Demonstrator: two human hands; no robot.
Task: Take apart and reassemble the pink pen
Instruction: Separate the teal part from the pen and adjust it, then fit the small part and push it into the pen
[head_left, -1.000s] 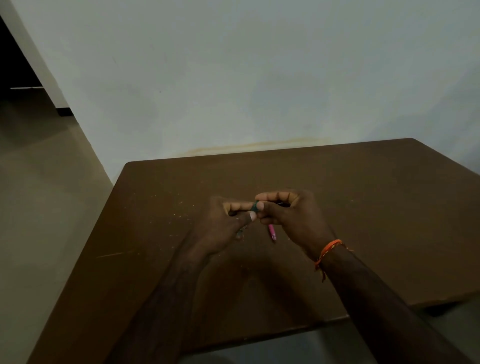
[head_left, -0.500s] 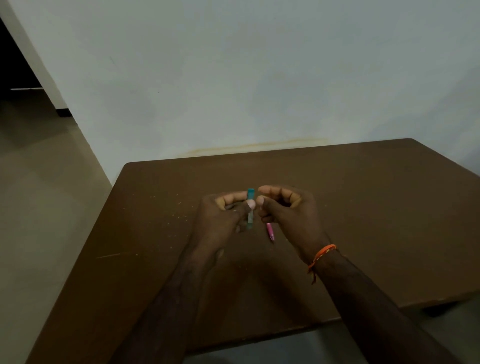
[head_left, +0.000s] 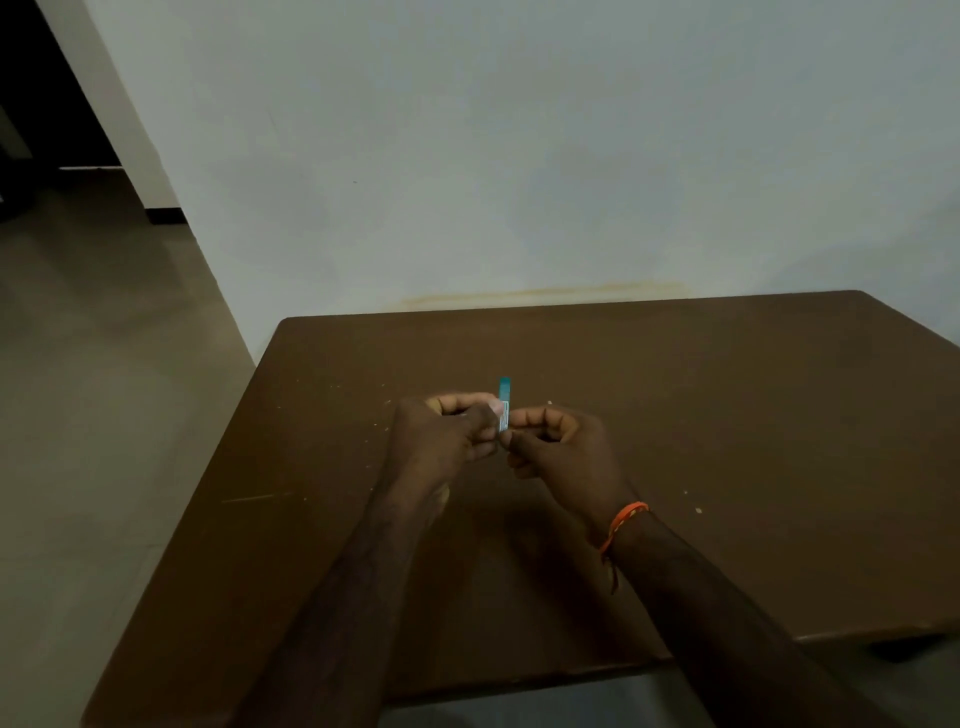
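L fingers pinching teal pen part, pink piece gone

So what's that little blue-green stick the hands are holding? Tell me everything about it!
The blue-green stick is a thin, straight piece, teal at the top and paler, with tiny print, lower down. It stands nearly upright above the brown table. The left hand pinches it and the right hand meets its lower end, which is hidden.

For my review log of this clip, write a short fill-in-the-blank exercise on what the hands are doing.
1. The teal pen piece is pinched by the ___ hand.
2. That piece stands nearly ___.
3. The orange wristband is on the ___ wrist.
4. Both hands are above a brown ___.

Missing words: left; upright; right; table
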